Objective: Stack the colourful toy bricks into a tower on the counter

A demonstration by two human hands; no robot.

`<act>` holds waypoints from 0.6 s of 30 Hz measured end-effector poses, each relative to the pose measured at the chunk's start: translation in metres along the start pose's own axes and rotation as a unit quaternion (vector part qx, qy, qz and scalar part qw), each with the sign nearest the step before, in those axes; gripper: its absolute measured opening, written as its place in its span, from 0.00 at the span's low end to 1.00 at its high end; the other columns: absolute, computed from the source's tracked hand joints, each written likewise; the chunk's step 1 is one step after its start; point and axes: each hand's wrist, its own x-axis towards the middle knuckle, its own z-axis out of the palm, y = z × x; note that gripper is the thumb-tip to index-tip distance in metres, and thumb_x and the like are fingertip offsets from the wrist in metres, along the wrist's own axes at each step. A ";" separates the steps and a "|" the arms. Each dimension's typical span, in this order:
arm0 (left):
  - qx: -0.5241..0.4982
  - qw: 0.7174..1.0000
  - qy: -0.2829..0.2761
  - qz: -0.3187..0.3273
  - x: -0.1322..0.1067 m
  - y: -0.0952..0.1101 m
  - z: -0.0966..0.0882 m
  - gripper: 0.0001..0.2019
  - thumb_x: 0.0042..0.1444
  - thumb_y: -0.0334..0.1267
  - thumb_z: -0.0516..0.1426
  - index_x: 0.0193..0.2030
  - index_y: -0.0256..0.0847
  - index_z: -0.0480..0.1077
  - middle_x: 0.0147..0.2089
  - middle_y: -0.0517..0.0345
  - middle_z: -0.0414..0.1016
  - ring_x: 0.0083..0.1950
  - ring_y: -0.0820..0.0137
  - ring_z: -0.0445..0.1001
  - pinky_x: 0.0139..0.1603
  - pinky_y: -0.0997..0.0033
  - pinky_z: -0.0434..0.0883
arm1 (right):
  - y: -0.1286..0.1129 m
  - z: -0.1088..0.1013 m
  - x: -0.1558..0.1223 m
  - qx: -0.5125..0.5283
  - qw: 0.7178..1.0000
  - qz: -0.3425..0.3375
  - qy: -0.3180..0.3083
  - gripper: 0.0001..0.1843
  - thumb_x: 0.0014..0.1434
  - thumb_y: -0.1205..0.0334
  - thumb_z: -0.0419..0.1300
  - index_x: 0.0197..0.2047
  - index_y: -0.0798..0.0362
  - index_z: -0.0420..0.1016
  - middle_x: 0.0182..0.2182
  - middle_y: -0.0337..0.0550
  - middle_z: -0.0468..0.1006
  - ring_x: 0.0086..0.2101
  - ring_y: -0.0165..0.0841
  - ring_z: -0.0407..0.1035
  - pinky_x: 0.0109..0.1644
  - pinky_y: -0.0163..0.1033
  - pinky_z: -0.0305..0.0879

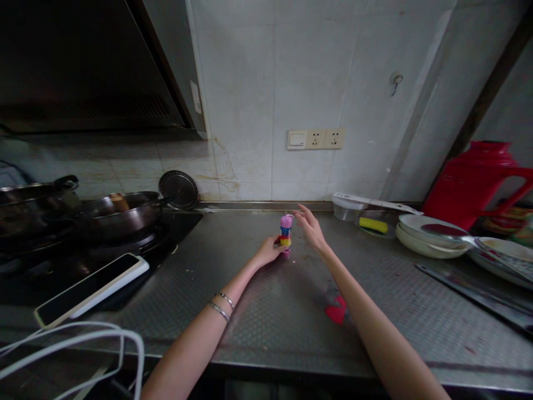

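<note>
A small upright bottle-like thing [285, 236] stands on the metal counter [233, 272]; its top and base are pink, with blue, red and yellow bands between. My left hand [270, 250] is closed around its lower half, thumb and fingers on either side. Just right of the pink top is my right hand [310, 225], raised, with its fingers apart and stretched toward that top. Whether a fingertip touches it I cannot tell. My left wrist wears two silver bracelets [221, 305]. A red flat piece [336, 310] lies on the counter beside my right forearm.
To the left are a stove with a pan [120, 214] and a phone [87, 289] by white cables [83, 339]. On the right stand a red thermos [470, 183], stacked bowls [433, 239], a yellow sponge [372, 225] and a long dark utensil [470, 294].
</note>
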 end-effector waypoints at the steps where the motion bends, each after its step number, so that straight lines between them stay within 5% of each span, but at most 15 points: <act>1: 0.000 1.000 0.000 0.003 0.000 0.001 0.000 0.14 0.49 0.36 0.56 0.43 0.35 0.67 0.42 0.51 0.73 0.42 0.66 0.71 0.46 0.64 0.66 | 0.001 0.002 0.000 0.018 1.000 0.011 -0.019 0.29 0.54 0.48 0.50 0.58 0.50 0.56 0.47 0.47 0.71 0.47 0.36 0.64 0.47 0.42 0.62; 5: 0.007 1.000 0.009 0.001 -0.001 0.002 0.000 0.14 0.48 0.36 0.56 0.43 0.35 0.67 0.42 0.51 0.73 0.41 0.65 0.72 0.45 0.63 0.66 | 0.005 0.007 0.000 0.067 0.996 0.052 -0.037 0.30 0.55 0.46 0.48 0.58 0.50 0.55 0.46 0.48 0.71 0.47 0.36 0.65 0.45 0.42 0.64; 12: 0.008 1.000 0.012 -0.005 0.000 0.001 0.000 0.15 0.47 0.36 0.57 0.44 0.35 0.68 0.43 0.50 0.73 0.42 0.66 0.71 0.47 0.64 0.65 | 0.004 -0.001 0.001 0.039 0.996 0.066 0.047 0.30 0.56 0.43 0.42 0.53 0.55 0.61 0.34 0.49 0.76 0.40 0.39 0.68 0.40 0.44 0.65; 18: 0.006 1.000 0.020 -0.001 -0.001 0.000 0.001 0.16 0.47 0.37 0.57 0.44 0.36 0.68 0.42 0.51 0.73 0.42 0.66 0.71 0.47 0.63 0.65 | 0.006 0.007 0.001 0.085 0.994 0.069 -0.027 0.28 0.58 0.45 0.41 0.57 0.50 0.55 0.42 0.49 0.75 0.42 0.38 0.69 0.41 0.44 0.65</act>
